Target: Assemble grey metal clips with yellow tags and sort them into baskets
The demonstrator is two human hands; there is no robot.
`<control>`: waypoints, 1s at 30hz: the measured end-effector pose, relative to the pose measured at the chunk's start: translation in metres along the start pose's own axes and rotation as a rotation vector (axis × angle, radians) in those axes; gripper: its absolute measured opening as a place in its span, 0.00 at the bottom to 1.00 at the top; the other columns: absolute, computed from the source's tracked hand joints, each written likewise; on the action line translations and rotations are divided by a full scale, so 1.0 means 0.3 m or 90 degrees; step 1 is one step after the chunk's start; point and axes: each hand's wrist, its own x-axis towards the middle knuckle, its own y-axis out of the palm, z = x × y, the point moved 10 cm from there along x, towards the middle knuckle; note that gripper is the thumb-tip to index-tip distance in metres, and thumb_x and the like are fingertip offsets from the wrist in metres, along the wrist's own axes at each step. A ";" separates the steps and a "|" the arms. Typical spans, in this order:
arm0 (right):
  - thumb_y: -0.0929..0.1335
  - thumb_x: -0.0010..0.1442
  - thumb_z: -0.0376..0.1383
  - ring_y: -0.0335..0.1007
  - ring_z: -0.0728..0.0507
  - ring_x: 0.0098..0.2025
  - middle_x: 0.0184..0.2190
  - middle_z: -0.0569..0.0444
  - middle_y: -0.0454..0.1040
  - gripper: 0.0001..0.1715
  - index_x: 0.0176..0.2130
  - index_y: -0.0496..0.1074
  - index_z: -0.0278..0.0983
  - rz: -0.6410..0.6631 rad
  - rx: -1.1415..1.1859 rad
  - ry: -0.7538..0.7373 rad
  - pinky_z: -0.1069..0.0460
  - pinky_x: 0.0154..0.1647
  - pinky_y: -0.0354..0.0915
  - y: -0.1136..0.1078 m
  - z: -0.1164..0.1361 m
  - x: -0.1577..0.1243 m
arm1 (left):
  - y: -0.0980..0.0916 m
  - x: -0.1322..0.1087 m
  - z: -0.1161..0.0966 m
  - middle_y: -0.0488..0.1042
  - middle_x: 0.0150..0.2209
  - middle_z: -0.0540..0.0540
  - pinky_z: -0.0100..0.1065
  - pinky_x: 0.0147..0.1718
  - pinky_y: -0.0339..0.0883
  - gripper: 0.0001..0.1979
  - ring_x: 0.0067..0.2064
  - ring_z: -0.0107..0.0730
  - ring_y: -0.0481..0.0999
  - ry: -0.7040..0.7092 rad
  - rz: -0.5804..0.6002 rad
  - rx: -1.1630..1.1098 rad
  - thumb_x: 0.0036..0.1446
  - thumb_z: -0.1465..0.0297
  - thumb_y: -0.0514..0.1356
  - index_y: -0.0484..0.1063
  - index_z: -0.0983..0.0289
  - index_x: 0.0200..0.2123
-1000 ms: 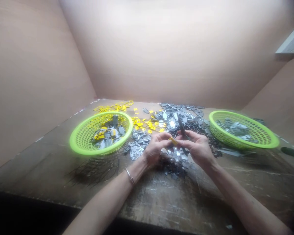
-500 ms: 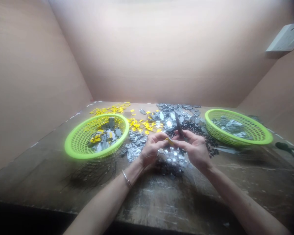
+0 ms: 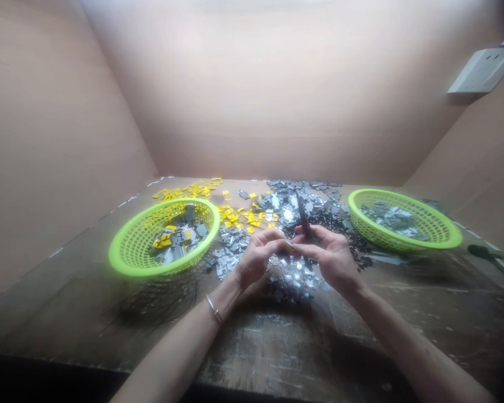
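Note:
My left hand [image 3: 258, 254] pinches a small yellow and grey flat piece [image 3: 289, 246] between thumb and fingertips. Across from it, the thumb of my right hand [image 3: 336, 257] meets the same piece at its edge. A dark, slim, pointed tool [image 3: 304, 218] is gripped in my right fingers, its tip angled up and away; its exact kind is unclear. Below and around both hands lie silvery flat metal pieces [image 3: 294, 282]. Small black parts [image 3: 331, 222] are heaped just beyond my right hand, and yellow plastic frames [image 3: 237, 215] are scattered beyond my left.
A green basket [image 3: 124, 268] on the left holds yellow and grey pieces. Another green basket [image 3: 443, 242] on the right contains grey metal pieces. A dark-headed item [image 3: 481, 252] lies at the table's right side. A white power socket [image 3: 483, 70] is at upper right.
The piece between my hands has turned, showing less yellow and more grey. The view has shifted slightly; both hands stay together and the dark tool remains in my right hand.

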 end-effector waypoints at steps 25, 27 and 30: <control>0.65 0.45 0.37 0.65 0.48 0.26 0.26 0.54 0.69 0.12 0.33 0.66 0.33 -0.047 -0.185 -0.051 0.53 0.27 0.62 -0.005 -0.013 -0.011 | -0.017 -0.018 0.034 0.64 0.22 0.50 0.25 0.20 0.55 0.10 0.22 0.20 0.63 -0.008 -0.095 0.084 0.43 0.66 0.56 0.65 0.68 0.26; 0.65 0.45 0.36 0.64 0.49 0.24 0.25 0.55 0.69 0.13 0.34 0.66 0.33 -0.044 -0.184 -0.031 0.54 0.25 0.61 -0.011 -0.024 -0.001 | 0.000 -0.014 0.047 0.66 0.25 0.51 0.25 0.21 0.56 0.11 0.23 0.20 0.63 -0.027 -0.058 0.072 0.41 0.67 0.57 0.66 0.67 0.30; 0.65 0.44 0.35 0.63 0.49 0.24 0.26 0.54 0.68 0.14 0.35 0.66 0.32 0.018 -0.193 -0.009 0.53 0.25 0.60 -0.003 -0.017 0.016 | -0.013 -0.006 0.056 0.64 0.22 0.50 0.24 0.18 0.54 0.11 0.19 0.18 0.61 -0.035 -0.043 0.090 0.39 0.70 0.58 0.66 0.68 0.30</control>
